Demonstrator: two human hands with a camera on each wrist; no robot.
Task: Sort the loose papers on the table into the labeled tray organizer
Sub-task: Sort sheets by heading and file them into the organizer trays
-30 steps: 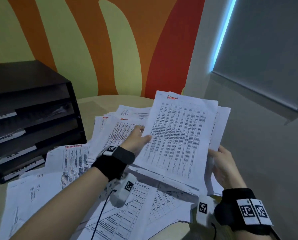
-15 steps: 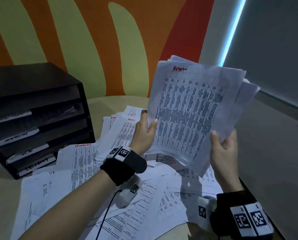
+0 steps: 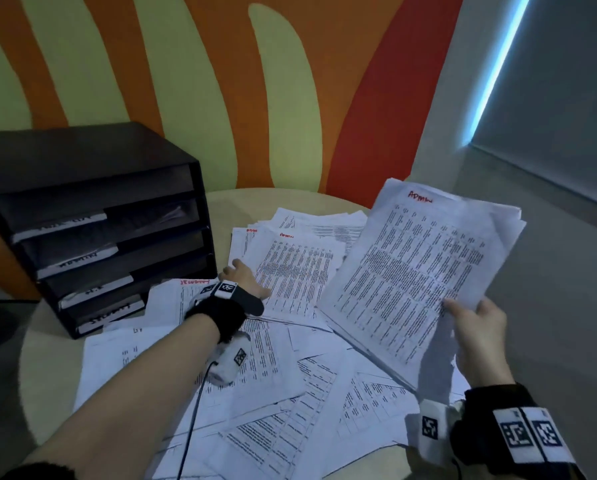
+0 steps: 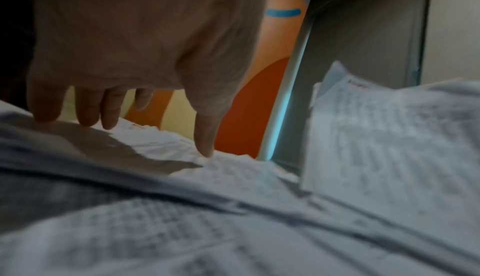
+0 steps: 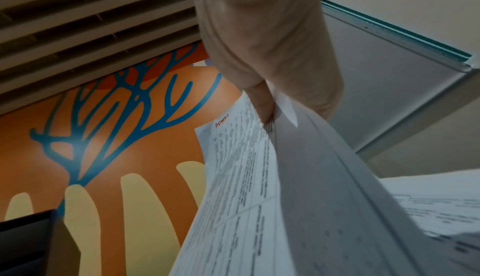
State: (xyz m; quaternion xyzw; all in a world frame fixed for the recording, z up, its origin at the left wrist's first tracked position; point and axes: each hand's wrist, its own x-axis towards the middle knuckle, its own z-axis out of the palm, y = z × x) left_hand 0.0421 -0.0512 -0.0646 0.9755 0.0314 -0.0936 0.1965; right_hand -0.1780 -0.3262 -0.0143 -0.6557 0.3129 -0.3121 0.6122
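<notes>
My right hand (image 3: 472,323) pinches the lower right corner of a stack of printed sheets (image 3: 418,271) headed "ADMIN" in red, held tilted above the table. In the right wrist view the thumb (image 5: 262,99) presses on the top sheet of that stack (image 5: 246,188). My left hand (image 3: 245,278) reaches down with straight, spread fingers (image 4: 85,108) onto the loose papers (image 3: 290,268) lying beside the black tray organizer (image 3: 92,216). It holds nothing. The organizer stands at the table's left with several labeled white-tagged trays.
More loose papers (image 3: 255,393) cover the round beige table (image 3: 47,375) from its middle to the near edge. A striped orange and green wall (image 3: 221,81) stands behind. A grey blind (image 3: 550,116) hangs at the right.
My left hand has let go of the stack and dropped left onto the papers by the organizer. The right hand alone now holds the stack, lowered and tilted.
</notes>
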